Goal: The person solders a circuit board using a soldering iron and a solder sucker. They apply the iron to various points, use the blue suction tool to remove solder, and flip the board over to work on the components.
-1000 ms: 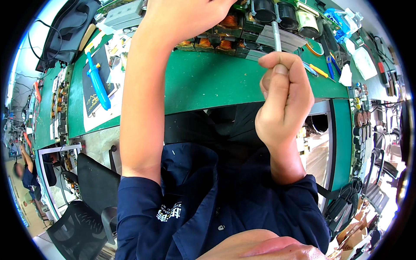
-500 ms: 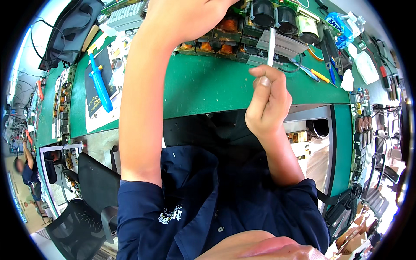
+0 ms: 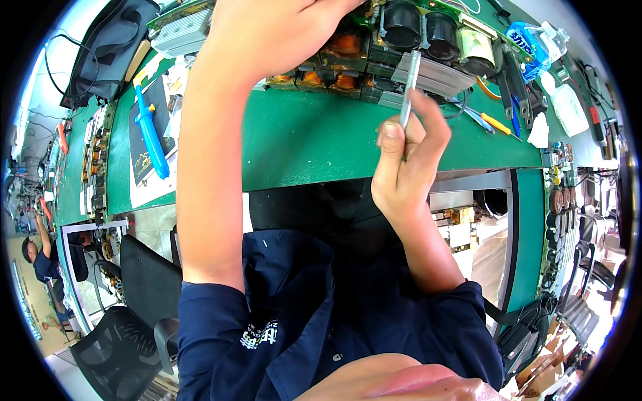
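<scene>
My right hand (image 3: pixel 408 157) grips a slim silver rod-like tool (image 3: pixel 410 87) between thumb and fingers. The tool stands nearly upright in the picture, its far end by the capacitors; whether it touches anything I cannot tell. Beyond it is a circuit board assembly (image 3: pixel 374 63) with large black capacitors (image 3: pixel 401 27), copper coils (image 3: pixel 344 81) and a finned grey heat sink (image 3: pixel 435 73). My left hand (image 3: pixel 274 33) reaches over the assembly's left part. Its fingers run out at the top edge, so what they touch is hidden.
On the green bench (image 3: pixel 314 140) lie a blue desoldering pump (image 3: pixel 151 134) over a black booklet at left, and a yellow-handled screwdriver (image 3: pixel 496 125) and pliers (image 3: pixel 518 90) at right. A blue-labelled bottle (image 3: pixel 535 50) is at far right. Black chairs (image 3: pixel 114 354) stand lower left; another person (image 3: pixel 47 264) is far left.
My right hand has shifted slightly left and its fingers have changed their hold, with the tool now tilted a little. My left forearm has moved slightly left.
</scene>
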The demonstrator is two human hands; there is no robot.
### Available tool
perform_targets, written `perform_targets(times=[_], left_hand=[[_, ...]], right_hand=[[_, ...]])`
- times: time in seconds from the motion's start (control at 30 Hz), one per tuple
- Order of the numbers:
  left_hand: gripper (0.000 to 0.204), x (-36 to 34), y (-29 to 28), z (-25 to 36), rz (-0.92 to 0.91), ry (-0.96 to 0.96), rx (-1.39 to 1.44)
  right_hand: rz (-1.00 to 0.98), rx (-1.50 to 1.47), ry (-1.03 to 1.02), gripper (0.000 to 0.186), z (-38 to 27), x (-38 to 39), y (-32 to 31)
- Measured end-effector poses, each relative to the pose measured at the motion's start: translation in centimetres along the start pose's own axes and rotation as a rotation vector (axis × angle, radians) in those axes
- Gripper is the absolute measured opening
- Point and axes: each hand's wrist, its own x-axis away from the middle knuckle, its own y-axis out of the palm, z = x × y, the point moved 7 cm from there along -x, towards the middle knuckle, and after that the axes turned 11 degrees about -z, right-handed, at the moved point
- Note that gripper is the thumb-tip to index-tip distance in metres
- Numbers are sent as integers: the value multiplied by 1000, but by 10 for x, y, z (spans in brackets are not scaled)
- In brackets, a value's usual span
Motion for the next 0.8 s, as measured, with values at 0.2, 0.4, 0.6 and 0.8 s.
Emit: perform_targets(times=[0.2,0.4,0.6,0.8], left_hand=[[20,0,4,-7,-16,-56,85],[21,-4,5,-10,-14,-25,80],[20,-5,6,-12,-50,-87,96],[18,-5,1,-5,-56,-111,55]], right_hand=[[-209,-247,486,26,18,2,9],[-391,-540,573,32,4,-4,11],[-418,-887,640,30,-24,-5,6],[-431,-1043,681,34,-47,-15,2]])
